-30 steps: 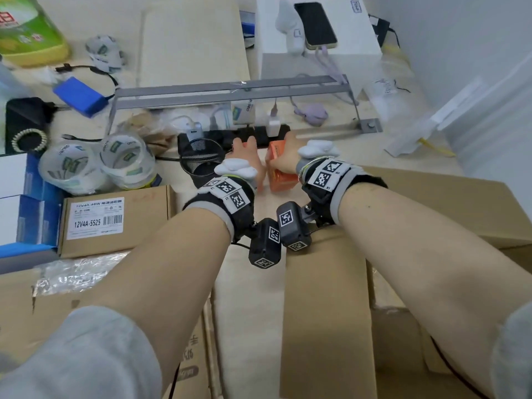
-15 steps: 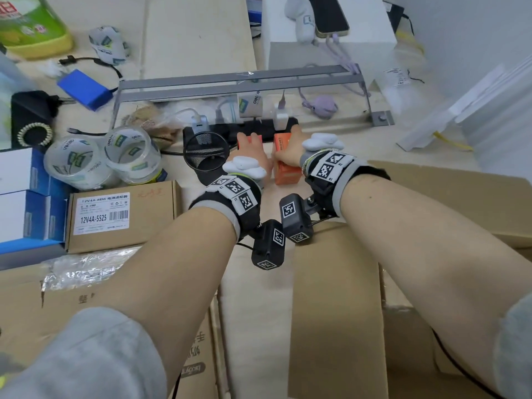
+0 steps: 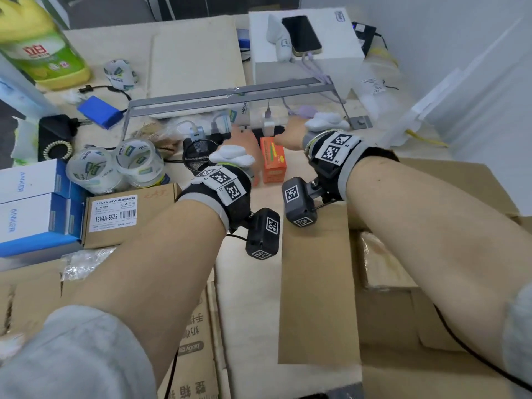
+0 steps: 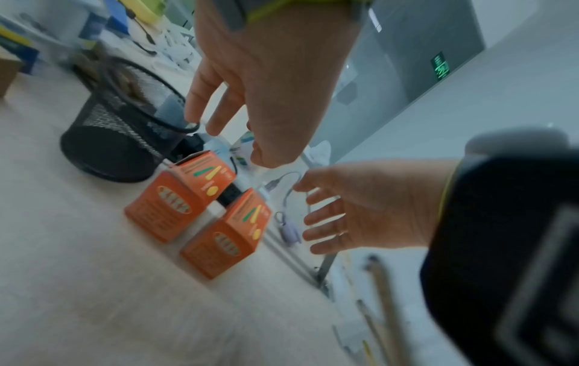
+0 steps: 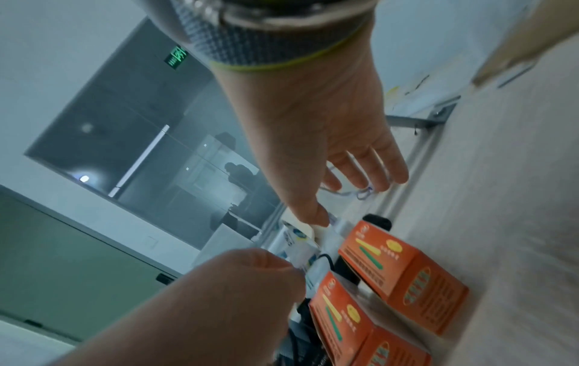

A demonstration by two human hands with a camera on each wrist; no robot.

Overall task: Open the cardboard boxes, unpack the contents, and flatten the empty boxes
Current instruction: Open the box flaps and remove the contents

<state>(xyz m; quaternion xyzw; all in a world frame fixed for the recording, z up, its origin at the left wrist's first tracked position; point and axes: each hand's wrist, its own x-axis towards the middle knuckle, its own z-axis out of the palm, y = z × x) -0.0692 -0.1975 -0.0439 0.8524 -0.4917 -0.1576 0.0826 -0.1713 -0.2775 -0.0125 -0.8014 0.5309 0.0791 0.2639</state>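
While fingers spread, left hand seemingly clear of orange boxes.

Head view looks down from above; wrist views (low, close) share the orange boxes.

Both forearms are extended forward, bare from the pushed-up grey sleeves to the wrists, converging toward the centre. Each wrist carries a black strap with printed marker tags and a small black camera block hanging on its inner side. Left hand: palm down, fingers spread and loosely extended, holding nothing. Right hand: reached slightly further forward, palm facing inward and down, fingers straight and slightly parted, thumb pointing down, holding nothing. The two hands are near each other but apart. Neither hand is in contact with anything in the wrist views.
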